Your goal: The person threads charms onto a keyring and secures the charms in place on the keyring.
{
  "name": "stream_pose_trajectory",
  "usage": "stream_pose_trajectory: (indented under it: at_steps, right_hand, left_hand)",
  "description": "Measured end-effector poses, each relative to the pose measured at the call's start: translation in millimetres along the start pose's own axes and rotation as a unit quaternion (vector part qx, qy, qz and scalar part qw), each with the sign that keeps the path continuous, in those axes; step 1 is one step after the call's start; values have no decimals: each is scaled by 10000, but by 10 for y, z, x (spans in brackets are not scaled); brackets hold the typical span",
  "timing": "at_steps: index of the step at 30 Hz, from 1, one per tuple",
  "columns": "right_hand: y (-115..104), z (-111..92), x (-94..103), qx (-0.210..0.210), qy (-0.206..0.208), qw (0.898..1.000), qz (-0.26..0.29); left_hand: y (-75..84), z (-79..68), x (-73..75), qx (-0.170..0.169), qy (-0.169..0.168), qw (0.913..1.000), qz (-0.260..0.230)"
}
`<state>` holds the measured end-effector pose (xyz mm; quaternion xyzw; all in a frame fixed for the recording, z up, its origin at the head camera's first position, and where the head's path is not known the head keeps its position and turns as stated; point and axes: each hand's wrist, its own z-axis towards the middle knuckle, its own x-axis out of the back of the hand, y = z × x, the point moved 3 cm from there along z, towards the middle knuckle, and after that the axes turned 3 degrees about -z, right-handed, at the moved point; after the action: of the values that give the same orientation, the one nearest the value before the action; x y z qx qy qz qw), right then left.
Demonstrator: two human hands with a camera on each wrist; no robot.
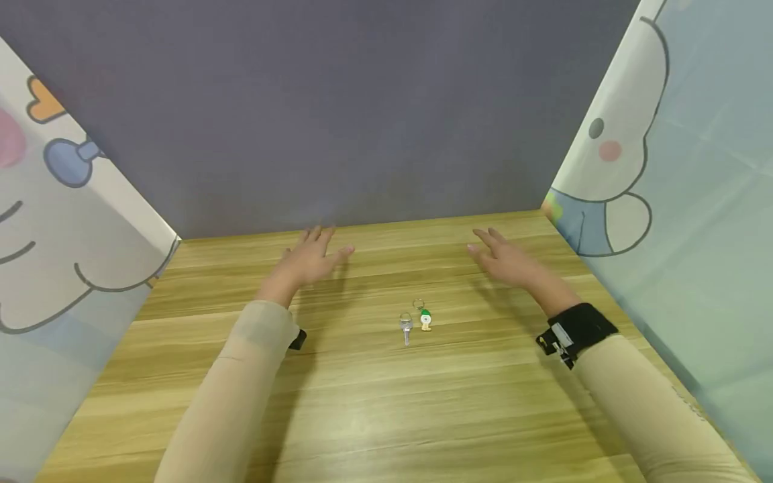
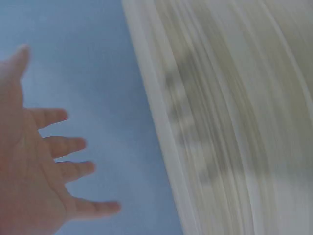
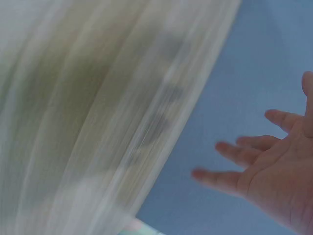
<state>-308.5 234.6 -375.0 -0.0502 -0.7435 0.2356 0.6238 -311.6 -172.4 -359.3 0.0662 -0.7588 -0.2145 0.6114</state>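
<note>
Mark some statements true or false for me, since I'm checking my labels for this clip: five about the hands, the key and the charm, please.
1. Neither the left hand nor the right hand touches the key. True.
2. The right hand is clenched in a fist. False: its fingers are extended and it holds nothing.
3. The charm has a green top. True.
4. In the head view, the charm lies to the left of the key. False: it lies to the right of the key.
5. A black strap goes around the right wrist. True.
</note>
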Motion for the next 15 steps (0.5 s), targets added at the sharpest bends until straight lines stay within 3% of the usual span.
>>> stream_pose_trajectory:
  at_steps: [4,9,15]
  right_hand:
    - [-159,-7,-97,249,-84,9993,268]
    - [-373,-40,-259,448,-447,9969,473]
    - [-551,-95,-623,711,-1029,9903,604]
  left_hand:
    - [241,-4,-84,-640,-185,9965,-515]
    - [551,14,-343,-1245,-876,9825,-1076]
    - [767,63,-711,-1614,-1473,9740,-592]
